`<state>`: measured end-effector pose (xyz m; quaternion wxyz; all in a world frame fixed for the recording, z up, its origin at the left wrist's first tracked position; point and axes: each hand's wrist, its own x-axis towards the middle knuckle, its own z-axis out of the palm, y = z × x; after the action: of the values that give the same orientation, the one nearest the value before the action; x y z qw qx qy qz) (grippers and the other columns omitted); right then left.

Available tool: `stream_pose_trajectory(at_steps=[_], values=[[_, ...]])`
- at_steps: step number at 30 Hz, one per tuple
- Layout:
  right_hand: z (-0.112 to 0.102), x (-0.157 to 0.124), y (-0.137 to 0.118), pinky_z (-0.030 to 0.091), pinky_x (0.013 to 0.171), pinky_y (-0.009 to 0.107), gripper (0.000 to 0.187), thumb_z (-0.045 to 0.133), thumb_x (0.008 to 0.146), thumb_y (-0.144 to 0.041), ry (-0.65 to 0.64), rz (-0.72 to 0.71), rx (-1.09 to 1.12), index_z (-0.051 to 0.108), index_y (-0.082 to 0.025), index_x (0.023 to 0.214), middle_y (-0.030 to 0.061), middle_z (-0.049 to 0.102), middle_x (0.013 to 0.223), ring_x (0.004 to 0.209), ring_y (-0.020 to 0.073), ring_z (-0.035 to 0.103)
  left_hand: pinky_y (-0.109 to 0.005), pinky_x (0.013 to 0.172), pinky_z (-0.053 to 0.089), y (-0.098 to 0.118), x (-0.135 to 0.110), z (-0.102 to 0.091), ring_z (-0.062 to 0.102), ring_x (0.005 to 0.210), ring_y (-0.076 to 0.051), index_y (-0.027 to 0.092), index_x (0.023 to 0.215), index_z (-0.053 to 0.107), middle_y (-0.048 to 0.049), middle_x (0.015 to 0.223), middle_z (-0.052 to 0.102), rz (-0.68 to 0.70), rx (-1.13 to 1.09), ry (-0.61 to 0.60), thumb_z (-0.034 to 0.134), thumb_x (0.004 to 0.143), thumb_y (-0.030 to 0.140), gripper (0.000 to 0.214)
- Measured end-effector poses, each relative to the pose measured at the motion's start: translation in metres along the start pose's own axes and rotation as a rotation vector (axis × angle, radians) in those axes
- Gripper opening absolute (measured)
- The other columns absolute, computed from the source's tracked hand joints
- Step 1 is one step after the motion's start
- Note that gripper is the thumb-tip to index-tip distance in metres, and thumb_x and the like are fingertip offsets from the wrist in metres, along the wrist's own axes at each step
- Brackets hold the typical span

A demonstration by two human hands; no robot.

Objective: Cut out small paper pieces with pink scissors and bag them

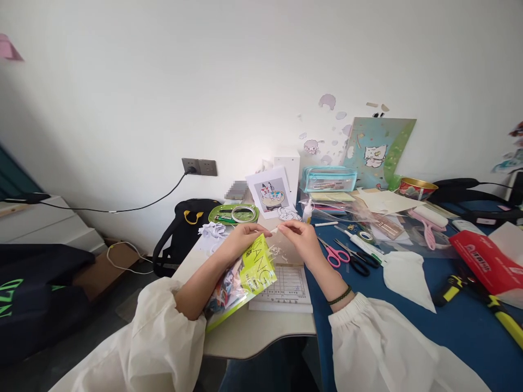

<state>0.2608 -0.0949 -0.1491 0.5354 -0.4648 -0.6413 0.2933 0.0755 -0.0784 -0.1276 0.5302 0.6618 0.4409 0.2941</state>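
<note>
My left hand (pixel 246 238) hovers over the table with thumb and fingertips drawn together. My right hand (pixel 299 238) faces it a short gap away, also in a pinch. Whatever sits in either pinch is too small or hidden to name. Beside my left hand and forearm is a yellow-green plastic bag (pixel 255 268) with a clear part showing colourful pieces; I cannot tell whether the hand touches it. Below the hands are small pale scraps (pixel 278 252) and a printed form or booklet (pixel 286 288). Behind them stands a picture sheet (pixel 269 193) with a cartoon drawing.
Pink scissors (pixel 337 256) and black scissors (pixel 362 261) lie right of my right hand. A glue bottle (pixel 308 211), a blue pencil case (pixel 329 179) and a green tray (pixel 220 214) stand farther back. Pliers (pixel 451 288) and a red packet (pixel 488 267) lie far right.
</note>
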Motion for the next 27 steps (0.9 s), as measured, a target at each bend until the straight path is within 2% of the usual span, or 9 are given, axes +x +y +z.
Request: stream_pose_trajectory(at_steps=[3,8,18,27], values=[[-0.006,0.0003,0.002,0.054,0.072,0.035,0.018,0.057,0.091,-0.03,0.042,0.038,0.03,0.063,-0.013,0.097,0.0036,0.065,0.094,0.08,0.0169,0.064,-0.027,0.059,0.052,-0.0017,0.0015,-0.0019,0.06,0.065,-0.012,0.012,0.098,0.06,-0.0023,0.084,0.062,-0.001,-0.001,0.014,0.054,0.091,0.033,0.023],[-0.0057,0.0003,0.0013,0.054,0.072,0.035,0.017,0.058,0.09,-0.029,0.031,0.069,0.053,0.063,-0.013,0.097,0.0035,0.065,0.095,0.081,0.0169,0.064,-0.028,0.06,0.052,-0.0015,0.0013,-0.0018,0.06,0.067,-0.013,0.012,0.096,0.06,-0.0021,0.084,0.062,0.006,-0.019,0.029,0.052,0.092,0.038,0.028],[-0.004,-0.0001,0.001,0.054,0.074,0.036,0.017,0.059,0.09,-0.028,0.014,0.078,0.029,0.063,-0.013,0.097,0.0038,0.065,0.096,0.083,0.0174,0.064,-0.022,0.05,0.048,0.0054,-0.0026,0.0045,0.055,0.055,-0.009,0.012,0.092,0.059,0.001,0.074,0.059,-0.007,-0.025,-0.023,0.054,0.091,0.033,0.022],[-0.0031,0.0006,0.002,0.054,0.073,0.035,0.017,0.059,0.09,-0.029,0.017,0.053,0.019,0.063,-0.013,0.096,0.0035,0.066,0.095,0.081,0.017,0.064,-0.025,0.056,0.05,0.0063,-0.0018,0.0025,0.058,0.061,-0.011,0.012,0.092,0.06,-0.0006,0.079,0.061,0.02,-0.004,0.013,0.055,0.091,0.032,0.021]])
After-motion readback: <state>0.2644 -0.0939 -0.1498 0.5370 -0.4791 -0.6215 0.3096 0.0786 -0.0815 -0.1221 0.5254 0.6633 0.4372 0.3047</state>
